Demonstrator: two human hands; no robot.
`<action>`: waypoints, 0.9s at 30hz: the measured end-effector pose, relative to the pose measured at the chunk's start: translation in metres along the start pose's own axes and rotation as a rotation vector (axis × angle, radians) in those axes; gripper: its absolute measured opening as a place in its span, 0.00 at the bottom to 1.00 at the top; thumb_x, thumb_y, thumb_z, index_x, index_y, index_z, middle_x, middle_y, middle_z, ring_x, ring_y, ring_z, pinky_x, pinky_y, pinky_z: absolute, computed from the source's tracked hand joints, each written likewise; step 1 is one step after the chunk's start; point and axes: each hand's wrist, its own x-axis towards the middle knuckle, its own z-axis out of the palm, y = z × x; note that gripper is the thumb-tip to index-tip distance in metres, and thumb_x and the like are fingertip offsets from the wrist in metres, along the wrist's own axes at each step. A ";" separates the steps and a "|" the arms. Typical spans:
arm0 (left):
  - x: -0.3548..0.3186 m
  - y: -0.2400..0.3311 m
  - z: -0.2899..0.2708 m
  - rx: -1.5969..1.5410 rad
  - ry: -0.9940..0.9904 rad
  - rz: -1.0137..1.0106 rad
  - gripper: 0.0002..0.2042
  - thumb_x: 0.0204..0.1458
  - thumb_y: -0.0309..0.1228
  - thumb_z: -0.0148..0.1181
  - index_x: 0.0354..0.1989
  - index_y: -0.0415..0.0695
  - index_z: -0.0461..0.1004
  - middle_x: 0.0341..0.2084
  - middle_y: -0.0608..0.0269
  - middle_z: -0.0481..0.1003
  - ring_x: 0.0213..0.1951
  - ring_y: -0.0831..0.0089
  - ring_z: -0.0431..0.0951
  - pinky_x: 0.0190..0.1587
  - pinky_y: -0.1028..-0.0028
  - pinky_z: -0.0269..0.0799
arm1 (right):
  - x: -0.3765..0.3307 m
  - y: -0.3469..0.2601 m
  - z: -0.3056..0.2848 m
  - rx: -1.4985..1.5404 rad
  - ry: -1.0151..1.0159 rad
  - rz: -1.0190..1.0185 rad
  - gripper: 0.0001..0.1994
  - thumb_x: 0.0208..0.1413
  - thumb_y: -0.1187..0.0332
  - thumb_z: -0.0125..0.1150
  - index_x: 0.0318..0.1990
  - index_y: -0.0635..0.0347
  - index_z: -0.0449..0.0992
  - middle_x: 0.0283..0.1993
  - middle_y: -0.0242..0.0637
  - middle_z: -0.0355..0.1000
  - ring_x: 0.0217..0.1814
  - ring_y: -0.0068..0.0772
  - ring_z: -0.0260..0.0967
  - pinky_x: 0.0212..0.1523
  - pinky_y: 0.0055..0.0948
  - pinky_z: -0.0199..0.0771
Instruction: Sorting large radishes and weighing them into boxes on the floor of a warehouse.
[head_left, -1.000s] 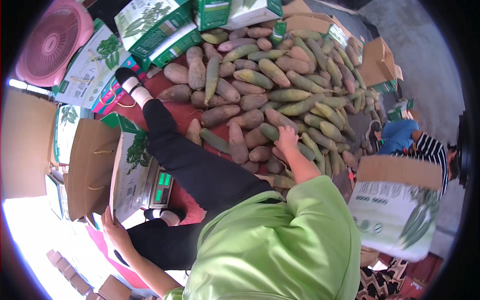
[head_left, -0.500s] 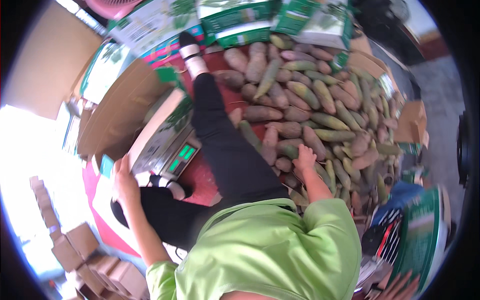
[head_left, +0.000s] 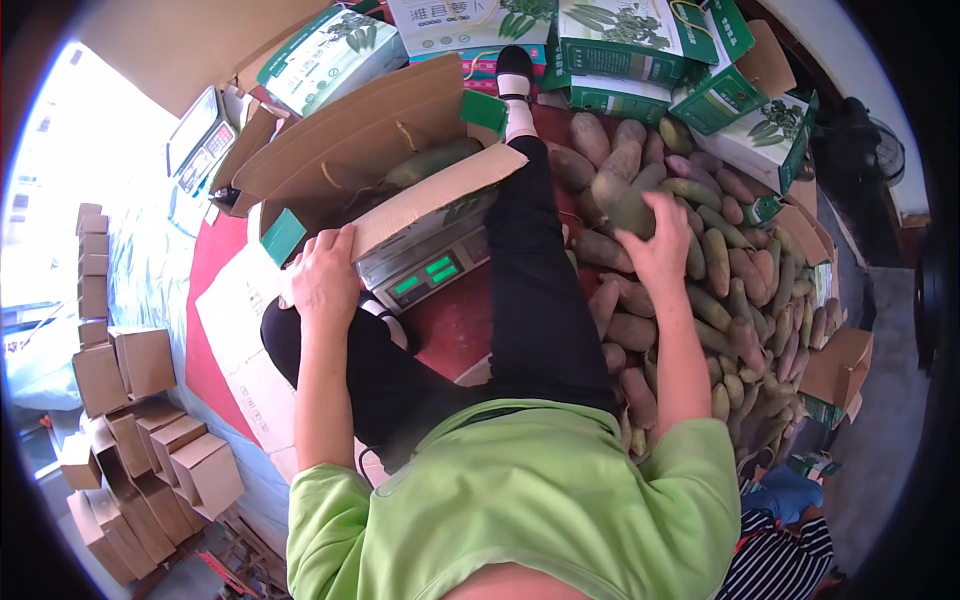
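Observation:
My right hand is closed round a green radish, raised just above the left side of a big heap of green and brownish radishes. Left of my legs an opened cardboard box stands on a digital scale with lit green digits. My left hand grips the box's near left corner, fingers over its edge. Inside the box lies at least one green radish; the near flap hides part of the inside.
Green and white printed cartons are stacked at the far side. A second scale stands at the far left. Several small brown boxes are piled at the lower left. My outstretched leg lies between box and heap. A person in striped clothing is at the lower right.
My right hand has lifted a radish from the heap and moved away from me. My left hand stays at the box corner. The view has turned leftward.

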 end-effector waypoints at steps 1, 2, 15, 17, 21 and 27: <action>0.000 0.000 -0.001 -0.004 0.000 0.005 0.17 0.46 0.25 0.53 0.47 0.48 0.73 0.40 0.64 0.74 0.46 0.64 0.74 0.48 0.64 0.68 | 0.021 -0.021 -0.006 -0.003 0.026 -0.078 0.27 0.32 0.71 0.71 0.46 0.54 0.69 0.47 0.37 0.69 0.52 0.47 0.63 0.48 0.43 0.63; -0.001 -0.001 0.000 0.008 0.005 0.004 0.16 0.47 0.25 0.52 0.47 0.48 0.73 0.39 0.64 0.74 0.46 0.63 0.74 0.47 0.64 0.69 | 0.040 -0.043 -0.010 0.012 0.051 -0.168 0.28 0.31 0.72 0.71 0.46 0.55 0.69 0.47 0.38 0.69 0.51 0.47 0.64 0.49 0.43 0.64; 0.002 0.002 0.001 0.035 0.019 0.036 0.16 0.48 0.24 0.49 0.45 0.51 0.74 0.38 0.64 0.75 0.44 0.62 0.74 0.44 0.64 0.70 | 0.108 -0.245 0.125 -0.145 -0.093 -0.653 0.11 0.43 0.67 0.61 0.38 0.48 0.76 0.38 0.29 0.72 0.45 0.34 0.66 0.42 0.43 0.62; 0.001 0.001 0.002 0.017 0.022 0.045 0.16 0.47 0.24 0.50 0.46 0.51 0.74 0.38 0.64 0.75 0.43 0.61 0.75 0.44 0.63 0.71 | 0.095 -0.253 0.138 0.021 -0.082 -0.605 0.12 0.42 0.63 0.63 0.37 0.49 0.76 0.39 0.30 0.72 0.46 0.34 0.66 0.43 0.42 0.62; 0.000 0.004 -0.003 0.018 -0.015 -0.028 0.18 0.47 0.23 0.52 0.48 0.51 0.74 0.39 0.64 0.74 0.44 0.60 0.74 0.44 0.63 0.71 | 0.079 -0.221 0.101 0.094 -0.114 -0.597 0.14 0.40 0.62 0.67 0.37 0.48 0.76 0.40 0.29 0.72 0.49 0.32 0.66 0.45 0.39 0.62; 0.004 0.002 0.002 0.035 -0.029 -0.005 0.19 0.48 0.22 0.51 0.49 0.52 0.74 0.41 0.65 0.74 0.44 0.61 0.74 0.43 0.63 0.71 | 0.048 -0.070 0.044 0.353 0.131 -0.296 0.10 0.43 0.70 0.64 0.36 0.57 0.76 0.35 0.37 0.74 0.39 0.41 0.71 0.41 0.36 0.70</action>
